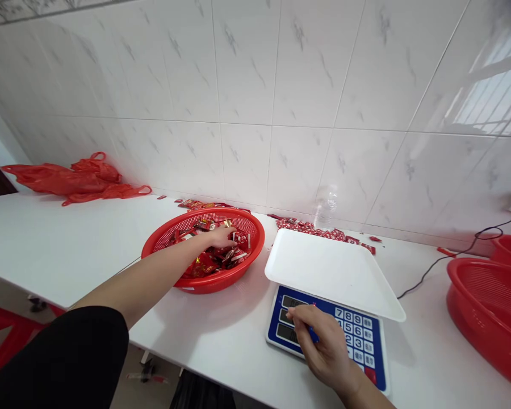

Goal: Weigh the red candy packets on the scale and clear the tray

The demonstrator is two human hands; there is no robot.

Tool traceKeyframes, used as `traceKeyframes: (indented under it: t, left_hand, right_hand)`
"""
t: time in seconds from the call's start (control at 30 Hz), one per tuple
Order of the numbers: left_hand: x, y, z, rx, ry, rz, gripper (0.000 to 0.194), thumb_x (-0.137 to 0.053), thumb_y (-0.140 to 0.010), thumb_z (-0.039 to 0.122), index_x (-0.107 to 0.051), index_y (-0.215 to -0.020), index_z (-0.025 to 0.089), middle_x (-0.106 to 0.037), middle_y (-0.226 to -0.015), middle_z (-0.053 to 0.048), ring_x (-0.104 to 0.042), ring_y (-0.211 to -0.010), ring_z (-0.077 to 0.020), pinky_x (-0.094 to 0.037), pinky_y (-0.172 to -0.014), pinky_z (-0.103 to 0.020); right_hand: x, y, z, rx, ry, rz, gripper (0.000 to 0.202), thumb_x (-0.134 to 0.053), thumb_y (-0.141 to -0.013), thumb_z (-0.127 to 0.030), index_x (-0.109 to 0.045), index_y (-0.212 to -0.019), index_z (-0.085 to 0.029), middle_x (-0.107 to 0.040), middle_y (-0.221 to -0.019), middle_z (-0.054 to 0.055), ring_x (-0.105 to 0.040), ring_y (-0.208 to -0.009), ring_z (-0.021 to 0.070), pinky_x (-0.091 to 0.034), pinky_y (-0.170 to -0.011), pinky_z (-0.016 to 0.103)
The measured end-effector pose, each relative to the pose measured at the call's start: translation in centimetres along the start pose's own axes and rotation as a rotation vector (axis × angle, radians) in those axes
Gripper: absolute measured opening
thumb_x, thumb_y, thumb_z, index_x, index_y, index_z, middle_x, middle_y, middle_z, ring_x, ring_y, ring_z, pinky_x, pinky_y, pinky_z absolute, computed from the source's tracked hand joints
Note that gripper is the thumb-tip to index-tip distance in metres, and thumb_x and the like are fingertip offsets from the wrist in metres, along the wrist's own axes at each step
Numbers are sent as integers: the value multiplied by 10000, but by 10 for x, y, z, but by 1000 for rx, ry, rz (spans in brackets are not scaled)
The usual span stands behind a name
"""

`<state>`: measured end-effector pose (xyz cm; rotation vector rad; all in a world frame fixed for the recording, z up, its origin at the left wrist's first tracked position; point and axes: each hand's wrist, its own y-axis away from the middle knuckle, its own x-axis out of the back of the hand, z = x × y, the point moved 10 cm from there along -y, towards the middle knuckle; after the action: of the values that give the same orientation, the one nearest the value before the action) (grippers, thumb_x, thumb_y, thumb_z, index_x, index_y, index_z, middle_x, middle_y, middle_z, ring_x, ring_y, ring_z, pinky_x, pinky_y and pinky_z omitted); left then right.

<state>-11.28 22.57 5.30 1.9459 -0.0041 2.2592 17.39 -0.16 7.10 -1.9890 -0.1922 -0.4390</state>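
My left hand (223, 237) reaches into a red plastic basket (255, 244) and touches the small red wrapped packets (204, 264) heaped inside. Its visible fingers are apart, with the tips partly lost among the packets. Over the front of a blue and white digital scale (377, 352) hovers my right hand (321, 343), its fingers curled and pressed together. Whatever it may hold is hidden. Part of the keypad and displays is covered by this hand. The scale's white weighing tray (336, 272) sits tilted across its back and carries nothing.
Loose red packets (310, 228) lie along the tiled wall, near a clear plastic bottle (326, 207). Red plastic bags (80, 179) are heaped at the far left. Another red basket (485, 318) stands at the right, with a black cable (430, 264) running behind the scale.
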Motion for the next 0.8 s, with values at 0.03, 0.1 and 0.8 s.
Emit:
traceKeyframes:
  t: [0.03,0.1,0.8]
  left_hand:
    - [-4,1,4,-21,0,-39,676,-670,-700,443,-504,-1303,187,-489,-1403,-150,-486,-1253,-316,-386,-1005,-358]
    - [-10,5,11,-57,3,-115,665,-703,-668,408,-536,-1278,205,-559,-1339,-121,-548,-1180,-295,-415,-964,-321]
    - [-9,6,27,-1,6,3,76,-565,-724,178,-638,-739,187,-646,-718,-54,-571,-697,-213,-384,-643,-281]
  right_hand:
    - [0,0,0,2,-1,1,297,-476,-870,-31,-558,-1099,-203,-696,-916,50,-678,-827,158,-531,-692,255]
    - [0,-1,-1,7,-8,2,306,-478,-866,-26,-558,-1103,-203,-696,-915,48,-678,-823,156,-531,-692,254]
    - [-1,-2,3,-27,-72,-17,267,-462,-873,-30,-564,-1048,-203,-682,-877,43,-656,-776,144,-519,-665,251]
